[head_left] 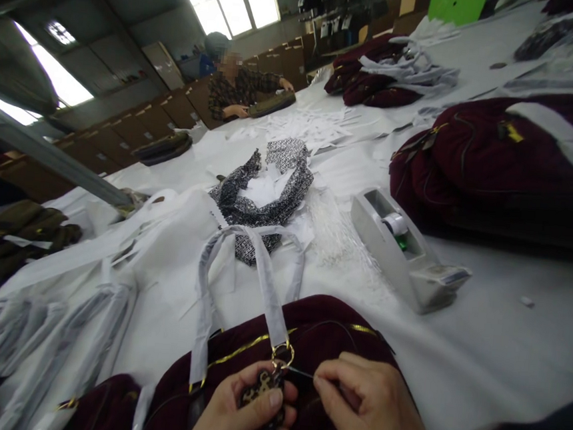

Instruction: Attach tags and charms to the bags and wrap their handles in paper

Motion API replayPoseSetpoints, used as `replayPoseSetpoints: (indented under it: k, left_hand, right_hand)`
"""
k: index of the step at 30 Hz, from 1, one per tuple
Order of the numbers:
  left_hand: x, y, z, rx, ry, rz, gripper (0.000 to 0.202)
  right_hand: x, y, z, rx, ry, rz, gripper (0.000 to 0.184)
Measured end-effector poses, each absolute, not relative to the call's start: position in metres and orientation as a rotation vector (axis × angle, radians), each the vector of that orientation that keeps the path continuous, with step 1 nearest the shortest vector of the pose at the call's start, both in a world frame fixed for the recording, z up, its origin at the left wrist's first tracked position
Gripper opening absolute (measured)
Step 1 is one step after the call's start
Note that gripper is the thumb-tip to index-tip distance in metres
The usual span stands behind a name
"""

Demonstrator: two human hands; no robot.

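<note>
A maroon handbag (338, 313) with gold zips lies in front of me, its two handles (267, 293) wrapped in white covering. My left hand (244, 409) grips a dark, tan-patterned charm (263, 394) below a gold ring (283, 354) near the base of one handle. To its right, my right hand (360, 402) pinches the end of a thin, pale string (301, 372), which stretches toward the ring and charm. The charm's lower part is partly covered by my fingers.
A grey tape dispenser (408, 252) stands right of the handles. Beyond them lie black-and-white patterned cloth (288, 195) and a heap of white strings (335, 233). More maroon bags (492, 153) rest at right. Across the table, a person (242, 90) handles an olive item (272, 104).
</note>
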State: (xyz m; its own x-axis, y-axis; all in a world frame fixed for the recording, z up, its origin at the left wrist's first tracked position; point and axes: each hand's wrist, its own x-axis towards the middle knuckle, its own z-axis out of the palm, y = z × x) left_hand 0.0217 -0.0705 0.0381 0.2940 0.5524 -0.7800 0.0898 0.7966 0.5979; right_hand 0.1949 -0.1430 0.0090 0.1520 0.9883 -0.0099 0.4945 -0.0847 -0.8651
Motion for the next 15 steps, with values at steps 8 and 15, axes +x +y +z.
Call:
replayPoseSetpoints:
  k: [8,15]
  left_hand:
    - [0.0247,-0.0698,0.0398,0.685,1.276,0.346,0.049]
    - [0.0271,-0.0717,0.0404,0.79,1.356,0.326,0.052]
  right_hand:
    - [0.1962,-0.1368,0.0116,-1.719,-1.555,0.842,0.02]
    - [0.1927,-0.1372,0.0055,-1.731,-1.572,0.829,0.02]
